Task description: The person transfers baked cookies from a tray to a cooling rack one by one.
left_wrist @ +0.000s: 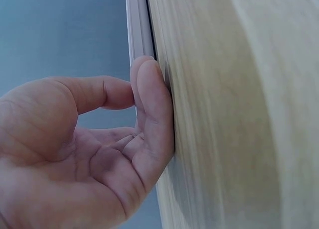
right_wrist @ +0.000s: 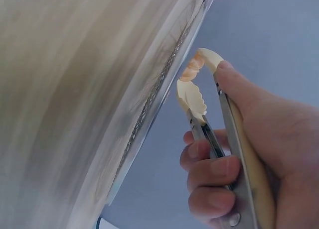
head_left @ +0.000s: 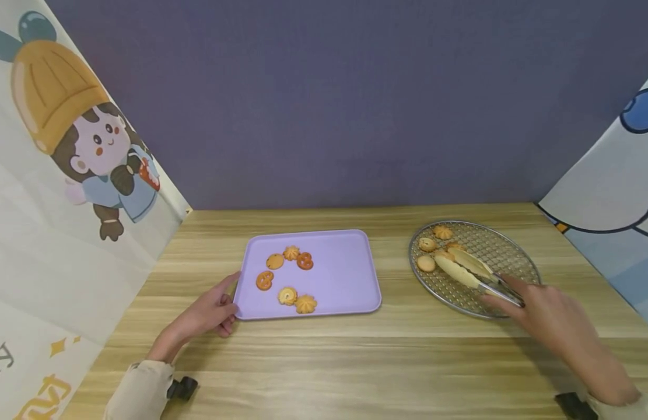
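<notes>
My left hand [head_left: 210, 310] touches the left edge of a lavender tray [head_left: 350, 280], index finger and thumb against its rim. In the left wrist view, the bent fingers [left_wrist: 154, 102] lie between rim and tabletop. On the tray sit pretzels [head_left: 265, 280] and several cookies [head_left: 287, 296]. My right hand [head_left: 546, 315] grips metal tongs with cream heads [head_left: 457, 271] over a round wire rack [head_left: 504, 256]. A browned cookie [right_wrist: 193, 68] shows between the tong heads in the right wrist view; whether it is pinched, I cannot tell.
Several more cookies [head_left: 426, 244] lie at the rack's left side, around the tong tips. Under everything is a wood-grain table [head_left: 324, 361]. A dark panel [head_left: 344, 105] stands behind it, with printed cartoon panels [head_left: 30, 233] at both sides.
</notes>
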The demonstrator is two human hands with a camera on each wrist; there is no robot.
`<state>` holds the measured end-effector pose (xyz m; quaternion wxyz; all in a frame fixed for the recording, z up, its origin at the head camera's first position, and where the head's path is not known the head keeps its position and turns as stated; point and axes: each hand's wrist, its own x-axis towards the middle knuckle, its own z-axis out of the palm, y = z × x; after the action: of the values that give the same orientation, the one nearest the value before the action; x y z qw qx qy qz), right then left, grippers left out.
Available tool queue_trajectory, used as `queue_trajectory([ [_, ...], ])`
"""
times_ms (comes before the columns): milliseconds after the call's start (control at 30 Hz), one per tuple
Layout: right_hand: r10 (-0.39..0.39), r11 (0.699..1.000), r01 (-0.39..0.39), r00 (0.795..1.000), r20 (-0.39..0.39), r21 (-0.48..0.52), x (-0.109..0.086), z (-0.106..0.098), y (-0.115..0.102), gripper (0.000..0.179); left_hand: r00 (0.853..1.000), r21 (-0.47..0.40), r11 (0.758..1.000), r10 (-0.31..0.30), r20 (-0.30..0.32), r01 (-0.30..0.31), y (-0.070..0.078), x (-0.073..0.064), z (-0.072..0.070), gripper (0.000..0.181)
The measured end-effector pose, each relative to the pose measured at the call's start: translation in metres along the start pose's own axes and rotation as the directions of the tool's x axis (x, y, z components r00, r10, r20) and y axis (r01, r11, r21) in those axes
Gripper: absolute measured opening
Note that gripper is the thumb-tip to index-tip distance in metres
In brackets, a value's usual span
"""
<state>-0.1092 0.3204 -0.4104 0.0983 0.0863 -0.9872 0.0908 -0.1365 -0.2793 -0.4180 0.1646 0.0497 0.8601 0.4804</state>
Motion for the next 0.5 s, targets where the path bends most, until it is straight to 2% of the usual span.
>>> queue_trajectory([
  [167, 0.042, 0.999, -0.043, 0.997, 0.061, 0.014, 0.0017, 0.0007, 0.0063, 0.08, 1.0, 0.004, 1.0, -0.006, -0.004, 0.006, 0.0001, 0.0008, 0.0001, 0.075],
  [367, 0.037, 0.999, -0.038, 0.994, 0.102, 0.009, 0.0012, 0.0015, 0.0088, 0.078, 1.0, -0.001, 1.0, -0.008, -0.005, 0.008, -0.0004, 0.0012, 0.0, 0.075],
  [500, 0.042, 0.999, -0.044, 0.994, 0.1, 0.018, 0.0011, 0.0019, 0.009, 0.08, 1.0, -0.008, 1.0, -0.013, -0.002, 0.013, 0.0, 0.0004, -0.0009, 0.076],
])
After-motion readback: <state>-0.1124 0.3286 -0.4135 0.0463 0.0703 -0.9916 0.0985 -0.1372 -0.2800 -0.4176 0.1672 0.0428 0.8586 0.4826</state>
